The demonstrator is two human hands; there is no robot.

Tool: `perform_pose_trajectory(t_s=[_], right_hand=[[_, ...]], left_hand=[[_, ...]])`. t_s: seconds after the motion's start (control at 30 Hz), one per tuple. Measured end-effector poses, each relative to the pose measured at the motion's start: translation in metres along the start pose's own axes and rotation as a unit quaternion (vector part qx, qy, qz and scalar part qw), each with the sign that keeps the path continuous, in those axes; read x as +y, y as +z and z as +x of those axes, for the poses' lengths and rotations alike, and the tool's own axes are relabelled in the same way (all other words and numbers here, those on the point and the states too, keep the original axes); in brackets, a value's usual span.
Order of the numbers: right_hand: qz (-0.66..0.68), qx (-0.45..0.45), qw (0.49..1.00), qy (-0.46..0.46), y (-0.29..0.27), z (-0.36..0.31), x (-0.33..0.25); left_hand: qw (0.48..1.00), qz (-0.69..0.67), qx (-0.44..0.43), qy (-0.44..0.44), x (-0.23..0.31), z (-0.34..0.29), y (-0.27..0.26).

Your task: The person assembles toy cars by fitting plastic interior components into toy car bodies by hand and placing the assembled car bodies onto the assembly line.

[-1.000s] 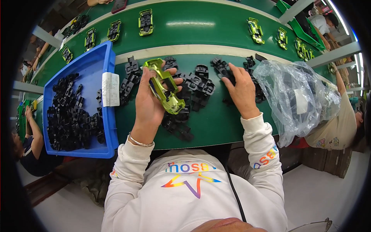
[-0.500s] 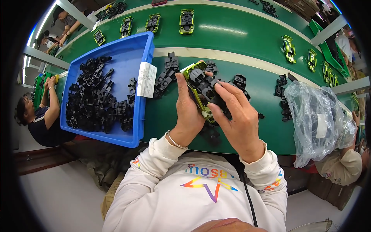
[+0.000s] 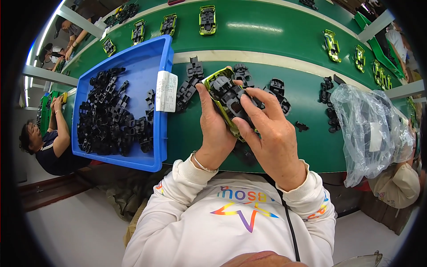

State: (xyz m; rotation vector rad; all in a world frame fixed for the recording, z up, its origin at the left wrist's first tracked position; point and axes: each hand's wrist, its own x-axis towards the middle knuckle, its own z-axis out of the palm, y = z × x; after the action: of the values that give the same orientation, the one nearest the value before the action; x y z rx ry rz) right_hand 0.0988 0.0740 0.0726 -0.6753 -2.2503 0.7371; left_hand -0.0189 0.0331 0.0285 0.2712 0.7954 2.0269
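My left hand (image 3: 215,127) cradles a yellow-green toy car body shell (image 3: 225,116), thumb along its left side. Inside the shell's open underside lies a black plastic car interior (image 3: 227,91) with moulded seats. My right hand (image 3: 275,138) has its thumb and fingers closed on the right side of this interior; whether it is fully seated, I cannot tell. Loose black interior pieces (image 3: 278,89) lie on the green table behind my hands. More black pieces (image 3: 189,86) form a row by the blue bin, and a dark piece (image 3: 244,153) is partly hidden below my hands.
A blue bin (image 3: 163,120) full of black interiors stands at left. Shells with interiors (image 3: 207,20) sit along the green belt (image 3: 267,35). At right are a clear plastic bag (image 3: 369,133) and black parts (image 3: 328,100). Co-workers (image 3: 55,138) sit on both sides.
The black interior now lies flatter in the shell, and my right fingers have shifted slightly left with it. My left hand keeps its hold. The whole view has shifted a little.
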Motion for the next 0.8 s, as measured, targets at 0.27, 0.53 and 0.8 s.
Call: perform_pose_trajectory(t_s=[0.27, 0.53, 0.8], right_hand=[[-0.004, -0.007, 1.000, -0.003, -0.009, 0.008, -0.005], [-0.027, -0.026, 0.999, -0.018, -0.010, 0.014, -0.001], [-0.034, -0.009, 0.999, -0.023, 0.004, -0.001, 0.001]], left_hand=[[0.997, 0.068, 0.035, 0.008, -0.006, 0.003, 0.002], [0.998, 0.046, 0.049, 0.002, 0.001, 0.000, 0.012], [0.994, 0.100, 0.033, -0.005, -0.001, -0.003, 0.004]])
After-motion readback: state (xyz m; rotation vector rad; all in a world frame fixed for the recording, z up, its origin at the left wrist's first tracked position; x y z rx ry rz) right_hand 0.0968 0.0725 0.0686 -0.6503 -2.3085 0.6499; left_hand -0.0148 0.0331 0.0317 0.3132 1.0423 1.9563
